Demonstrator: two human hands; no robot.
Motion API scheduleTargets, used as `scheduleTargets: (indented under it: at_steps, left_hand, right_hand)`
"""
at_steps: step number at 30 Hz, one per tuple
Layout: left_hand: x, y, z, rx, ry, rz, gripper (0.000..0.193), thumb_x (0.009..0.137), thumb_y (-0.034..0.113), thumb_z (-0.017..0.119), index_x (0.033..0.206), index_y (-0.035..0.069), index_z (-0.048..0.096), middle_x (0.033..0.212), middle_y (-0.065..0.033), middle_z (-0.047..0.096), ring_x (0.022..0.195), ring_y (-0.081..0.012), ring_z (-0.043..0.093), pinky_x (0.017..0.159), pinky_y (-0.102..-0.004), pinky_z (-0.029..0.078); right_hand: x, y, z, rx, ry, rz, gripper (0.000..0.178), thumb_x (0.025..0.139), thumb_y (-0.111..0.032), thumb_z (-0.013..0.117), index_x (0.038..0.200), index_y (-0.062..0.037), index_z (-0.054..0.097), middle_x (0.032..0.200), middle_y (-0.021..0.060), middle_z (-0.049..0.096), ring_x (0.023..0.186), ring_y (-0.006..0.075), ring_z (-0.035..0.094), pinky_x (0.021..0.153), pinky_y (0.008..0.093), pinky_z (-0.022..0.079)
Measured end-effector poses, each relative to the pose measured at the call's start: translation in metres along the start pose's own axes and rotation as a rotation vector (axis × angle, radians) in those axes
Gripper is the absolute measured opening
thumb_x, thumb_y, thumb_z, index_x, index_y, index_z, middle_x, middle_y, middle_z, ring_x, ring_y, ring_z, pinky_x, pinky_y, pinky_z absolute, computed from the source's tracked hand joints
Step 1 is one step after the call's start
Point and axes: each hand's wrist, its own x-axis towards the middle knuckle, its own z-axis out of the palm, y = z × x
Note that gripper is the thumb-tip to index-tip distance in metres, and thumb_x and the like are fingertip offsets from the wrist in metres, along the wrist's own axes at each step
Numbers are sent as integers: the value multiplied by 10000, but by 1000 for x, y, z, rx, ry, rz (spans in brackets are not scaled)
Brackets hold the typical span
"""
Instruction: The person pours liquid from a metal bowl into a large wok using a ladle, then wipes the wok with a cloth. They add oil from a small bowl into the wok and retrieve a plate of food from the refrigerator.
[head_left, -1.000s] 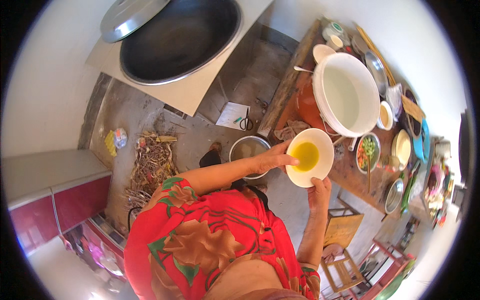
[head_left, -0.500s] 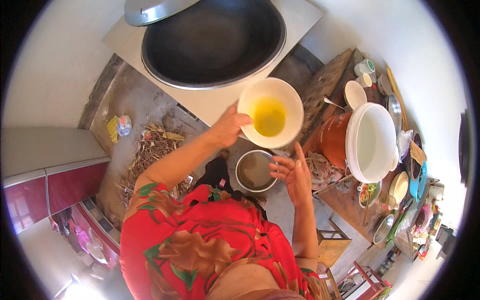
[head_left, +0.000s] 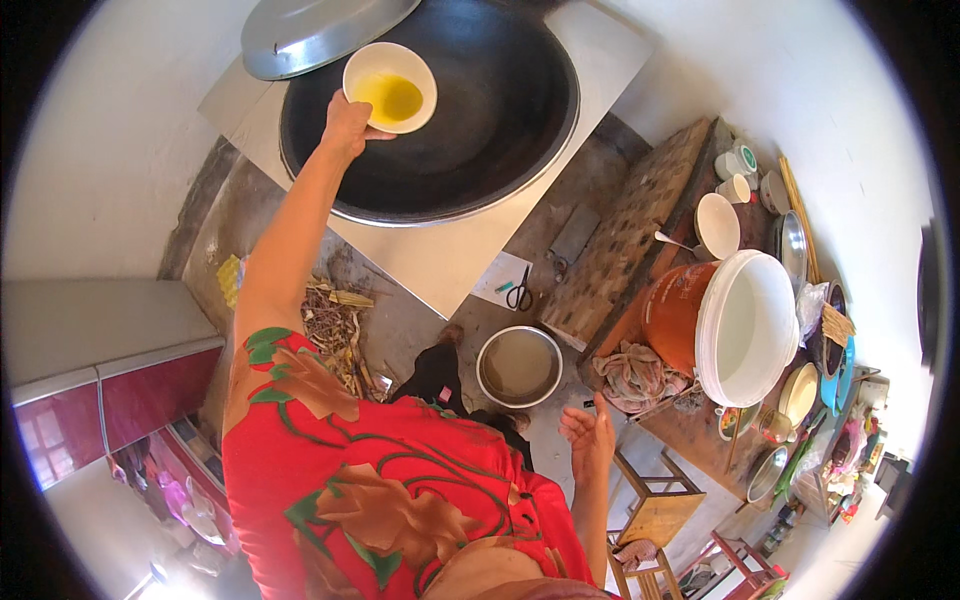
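Observation:
My left hand (head_left: 352, 122) grips the near left rim of a white bowl (head_left: 384, 60), its arm stretched far forward. Some yellow, oil-like liquid (head_left: 393, 97) pools inside the bowl. Below it is a large black wok (head_left: 490, 115) set into a pale stove top (head_left: 420, 262); the bowl hangs over the wok's left part. Low beside my body, my right hand (head_left: 588, 435) is open with fingers apart and holds nothing. Nearest to it are a round metal basin (head_left: 488, 392) of murky liquid on the floor and a crumpled cloth (head_left: 640, 377).
A grey metal lid (head_left: 310, 35) leans over the wok's far left edge. At right, a table holds an orange bucket (head_left: 672, 315) with a white rim, a bowl with a spoon (head_left: 716, 225) and dishes. Dry stalks (head_left: 335, 335) lie on the floor; a wooden stool (head_left: 660, 500) stands lower right.
My left hand has carried the bowl forward and left, from the stove's near right edge to over the wok. My right hand has drawn back toward my body, away from the bowl.

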Motion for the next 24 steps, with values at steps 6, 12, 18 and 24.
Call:
scheduleTargets:
  at_steps: [6,12,18,24]
  left_hand:
    - [50,4,3,383,372,132,464,722,-44,474,1185,-47,430,1083,-229,548,814,-354,639,446,-387,575]
    - [97,-4,-6,783,403,310,546,716,19,546,1239,20,389,1144,-254,467,998,-425,518,747,-412,522]
    - [103,-1,2,1001,418,513,553,741,55,565,1255,56,360,1161,-256,448,1050,-433,480,888,-450,424]
    - [94,10,5,1109,368,625,594,735,34,584,1276,95,345,1154,-235,440,1062,-425,468,842,-459,455]
  right_hand:
    - [-21,13,-12,79,152,-39,586,938,-375,426,1379,-37,236,958,195,614,797,233,627,657,329,530]
    - [-32,26,-8,149,176,-34,568,942,-363,420,1374,-37,246,946,202,614,796,238,629,654,328,535]
    - [-40,31,0,135,200,-30,555,941,-377,418,1359,-40,278,945,189,617,796,224,625,664,322,530]
    - [-45,31,-3,111,239,-66,568,944,-386,408,1367,-37,262,941,186,614,784,220,623,661,321,530]
